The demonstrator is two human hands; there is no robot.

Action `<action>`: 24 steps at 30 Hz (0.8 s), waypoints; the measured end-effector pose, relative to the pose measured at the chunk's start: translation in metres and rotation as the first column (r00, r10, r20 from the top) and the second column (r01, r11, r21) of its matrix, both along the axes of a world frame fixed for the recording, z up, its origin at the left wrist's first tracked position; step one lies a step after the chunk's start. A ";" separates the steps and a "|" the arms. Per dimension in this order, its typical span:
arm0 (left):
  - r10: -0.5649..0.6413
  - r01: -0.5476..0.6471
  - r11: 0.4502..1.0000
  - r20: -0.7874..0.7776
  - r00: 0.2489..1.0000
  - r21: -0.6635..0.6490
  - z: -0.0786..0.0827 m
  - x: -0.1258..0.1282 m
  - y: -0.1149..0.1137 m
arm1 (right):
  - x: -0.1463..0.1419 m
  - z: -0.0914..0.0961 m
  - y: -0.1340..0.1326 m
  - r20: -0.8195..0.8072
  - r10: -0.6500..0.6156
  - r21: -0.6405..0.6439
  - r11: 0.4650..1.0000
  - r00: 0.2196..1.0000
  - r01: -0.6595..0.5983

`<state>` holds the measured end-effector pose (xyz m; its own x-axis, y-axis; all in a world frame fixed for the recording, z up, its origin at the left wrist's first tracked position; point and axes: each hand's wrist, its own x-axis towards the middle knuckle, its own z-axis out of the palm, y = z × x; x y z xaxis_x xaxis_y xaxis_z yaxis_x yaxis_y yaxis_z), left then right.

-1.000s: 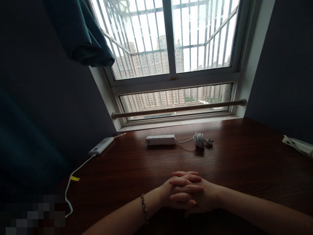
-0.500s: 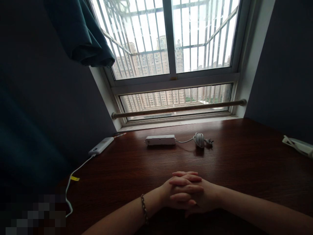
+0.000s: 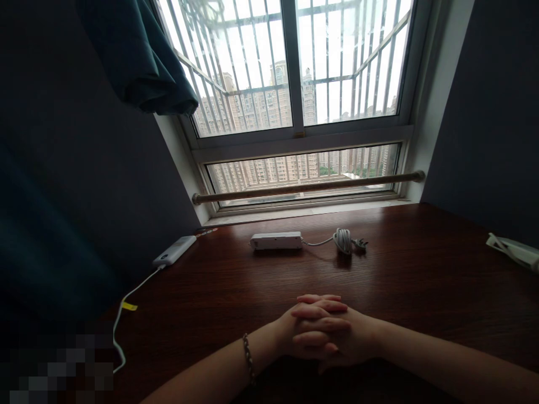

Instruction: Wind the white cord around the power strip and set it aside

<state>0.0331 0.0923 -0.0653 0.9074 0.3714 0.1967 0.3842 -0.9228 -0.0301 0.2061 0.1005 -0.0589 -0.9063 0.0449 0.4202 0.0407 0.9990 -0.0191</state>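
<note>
My left hand [image 3: 290, 332] and my right hand [image 3: 357, 331] are clasped together over the front of the dark brown wooden table [image 3: 219, 292]. Their fingers are interlaced and closed, and no object shows between them; the palms are hidden. A braided bracelet [image 3: 248, 359] circles my left wrist. Beyond the hands, a white power strip [image 3: 276, 241] lies near the window side of the table. Its cord [image 3: 343, 241] is wound into a bundle, with the plug [image 3: 361, 244] sticking out to the right. Neither hand touches it.
At the table's left edge lies a white rectangular device [image 3: 174, 251] with a white cable [image 3: 138, 287] and a yellow tag [image 3: 129, 307]. A pale object [image 3: 516, 251] is cut off at the right. A barred window [image 3: 295, 134] with a rail [image 3: 311, 188] and a teal curtain [image 3: 147, 73] stand behind.
</note>
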 end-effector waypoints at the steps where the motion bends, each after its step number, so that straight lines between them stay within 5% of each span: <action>1: 0.000 0.000 1.000 -0.011 1.000 -0.002 0.000 0.000 0.000 | 0.000 0.000 0.000 0.000 0.003 -0.003 1.000 1.000 -0.003; 16: -0.083 0.079 0.996 0.153 0.985 0.032 -0.005 0.000 0.001 | 0.000 -0.001 0.000 0.029 -0.029 0.007 1.000 0.999 0.029; 24: -0.052 0.050 0.998 0.052 0.997 0.036 -0.004 -0.001 0.001 | 0.001 -0.004 0.001 0.030 -0.040 -0.001 0.999 0.999 0.040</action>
